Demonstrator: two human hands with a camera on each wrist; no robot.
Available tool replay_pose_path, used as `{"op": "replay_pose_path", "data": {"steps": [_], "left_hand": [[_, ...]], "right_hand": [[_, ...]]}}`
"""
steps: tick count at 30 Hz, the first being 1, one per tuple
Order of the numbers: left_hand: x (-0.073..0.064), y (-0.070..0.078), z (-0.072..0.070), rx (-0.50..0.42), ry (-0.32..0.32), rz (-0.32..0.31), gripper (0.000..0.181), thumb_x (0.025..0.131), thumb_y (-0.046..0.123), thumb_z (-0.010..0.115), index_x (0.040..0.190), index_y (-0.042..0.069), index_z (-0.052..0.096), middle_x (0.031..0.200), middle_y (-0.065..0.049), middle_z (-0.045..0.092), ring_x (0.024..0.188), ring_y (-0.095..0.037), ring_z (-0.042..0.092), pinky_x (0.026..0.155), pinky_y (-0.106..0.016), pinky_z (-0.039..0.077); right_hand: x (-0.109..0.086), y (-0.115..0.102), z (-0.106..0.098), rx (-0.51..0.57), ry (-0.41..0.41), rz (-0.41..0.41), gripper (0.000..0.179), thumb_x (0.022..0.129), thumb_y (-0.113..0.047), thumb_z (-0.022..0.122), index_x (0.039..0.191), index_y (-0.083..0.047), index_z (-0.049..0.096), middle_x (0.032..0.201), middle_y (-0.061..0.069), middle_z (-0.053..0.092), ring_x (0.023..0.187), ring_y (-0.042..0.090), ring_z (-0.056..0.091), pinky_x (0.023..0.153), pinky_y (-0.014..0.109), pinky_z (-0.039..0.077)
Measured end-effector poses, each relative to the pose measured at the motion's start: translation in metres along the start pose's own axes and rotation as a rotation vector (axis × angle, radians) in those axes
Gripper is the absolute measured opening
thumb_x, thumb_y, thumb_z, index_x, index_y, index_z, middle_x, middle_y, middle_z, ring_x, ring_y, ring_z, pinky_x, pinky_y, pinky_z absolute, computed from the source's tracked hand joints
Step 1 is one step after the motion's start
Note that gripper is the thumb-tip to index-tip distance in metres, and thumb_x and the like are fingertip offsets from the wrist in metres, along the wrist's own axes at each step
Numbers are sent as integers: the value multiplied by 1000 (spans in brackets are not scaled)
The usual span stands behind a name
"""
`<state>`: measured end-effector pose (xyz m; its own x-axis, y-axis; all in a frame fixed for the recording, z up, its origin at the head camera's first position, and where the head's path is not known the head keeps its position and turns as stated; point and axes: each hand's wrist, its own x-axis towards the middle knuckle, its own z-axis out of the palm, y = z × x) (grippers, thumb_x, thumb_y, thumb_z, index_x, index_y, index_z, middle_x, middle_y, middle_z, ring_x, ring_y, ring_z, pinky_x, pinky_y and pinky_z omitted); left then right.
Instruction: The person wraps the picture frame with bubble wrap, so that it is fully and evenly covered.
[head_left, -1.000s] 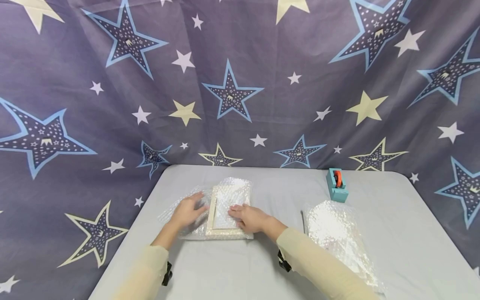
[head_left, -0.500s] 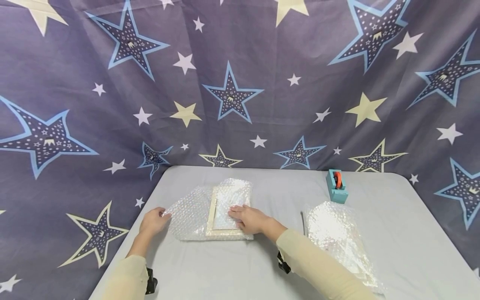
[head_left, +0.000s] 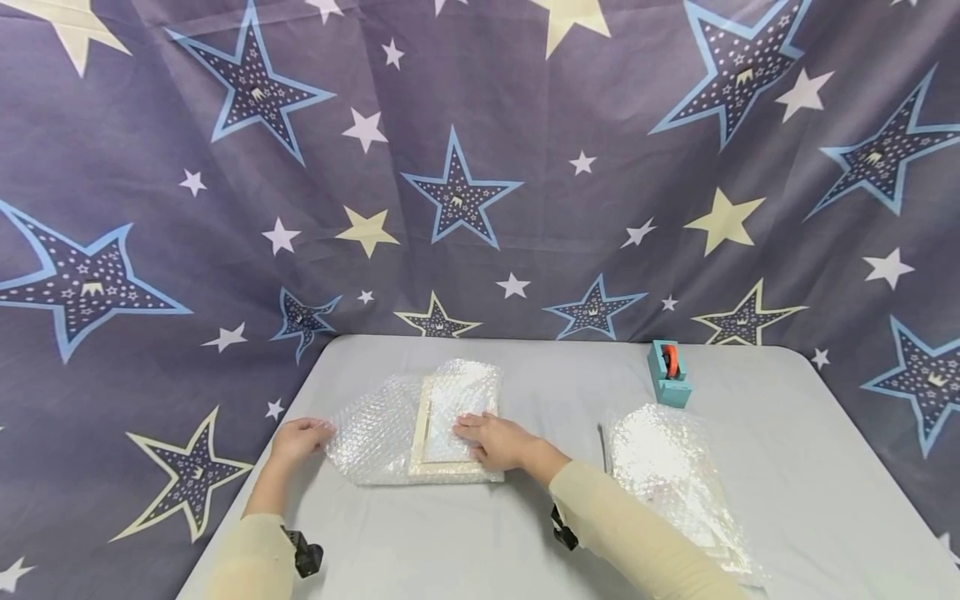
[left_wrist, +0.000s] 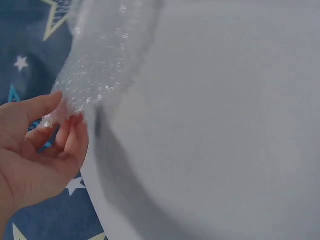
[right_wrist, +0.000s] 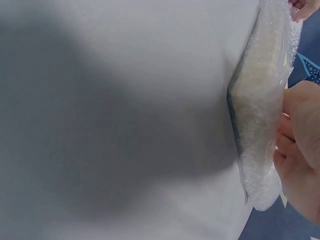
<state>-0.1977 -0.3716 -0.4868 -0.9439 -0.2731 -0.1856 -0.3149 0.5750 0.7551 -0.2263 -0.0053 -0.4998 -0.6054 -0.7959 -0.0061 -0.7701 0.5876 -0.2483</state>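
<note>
A pale picture frame (head_left: 418, 439) lies on a sheet of bubble wrap (head_left: 375, 442), with part of the sheet folded over its right side. At the sheet's loose left end, my left hand (head_left: 300, 439) pinches the corner between thumb and fingers. The left wrist view shows that hand (left_wrist: 45, 145) and the bubble wrap (left_wrist: 100, 65) stretching up from it. My right hand (head_left: 495, 440) rests on the folded layer over the frame, fingers extended. In the right wrist view the wrapped edge (right_wrist: 260, 100) is beside my right hand (right_wrist: 302, 145).
To the right lies another bubble-wrapped package (head_left: 667, 475) with a dark edge on its left. A teal tape dispenser (head_left: 670, 375) with an orange roll stands behind it. The grey table (head_left: 450, 542) ends against a star-patterned curtain (head_left: 480, 100).
My left hand has moved left from beside the frame to the loose end of the bubble wrap and taken hold of its corner. The right hand has stayed on the frame.
</note>
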Motion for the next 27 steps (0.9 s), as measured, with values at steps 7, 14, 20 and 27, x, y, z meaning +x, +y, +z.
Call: {"op": "replay_pose_path", "data": {"steps": [7, 14, 20, 27], "left_hand": [[-3, 16, -3, -464, -229, -48, 39, 99, 10, 50, 126, -19, 45, 78, 9, 72, 75, -1, 70, 76, -19, 60], [-14, 48, -6, -608, -274, -42, 55, 98, 12, 53, 140, -17, 32, 87, 6, 75, 85, -6, 73, 84, -22, 58], [-29, 90, 1, -532, -254, 25, 54, 98, 16, 54, 139, -14, 38, 99, 2, 75, 87, -4, 72, 86, -23, 58], [-42, 138, 40, -316, -124, 122, 36, 95, 12, 57, 119, -14, 59, 110, -21, 71, 87, -12, 72, 84, -29, 60]], "right_hand": [[0, 0, 1, 1, 1, 7, 51, 94, -14, 56, 143, -7, 46, 151, 9, 44, 142, 24, 40, 120, 48, 29], [1, 1, 2, -8, -8, 9, 51, 95, -16, 56, 144, -9, 44, 152, 8, 43, 143, 23, 38, 120, 47, 29], [0, 2, 0, 11, -8, 8, 51, 95, -15, 55, 144, -7, 44, 152, 10, 42, 143, 24, 38, 121, 47, 27], [-1, 1, 1, 13, -7, 11, 51, 95, -15, 56, 144, -8, 44, 152, 9, 43, 143, 24, 39, 121, 47, 27]]}}
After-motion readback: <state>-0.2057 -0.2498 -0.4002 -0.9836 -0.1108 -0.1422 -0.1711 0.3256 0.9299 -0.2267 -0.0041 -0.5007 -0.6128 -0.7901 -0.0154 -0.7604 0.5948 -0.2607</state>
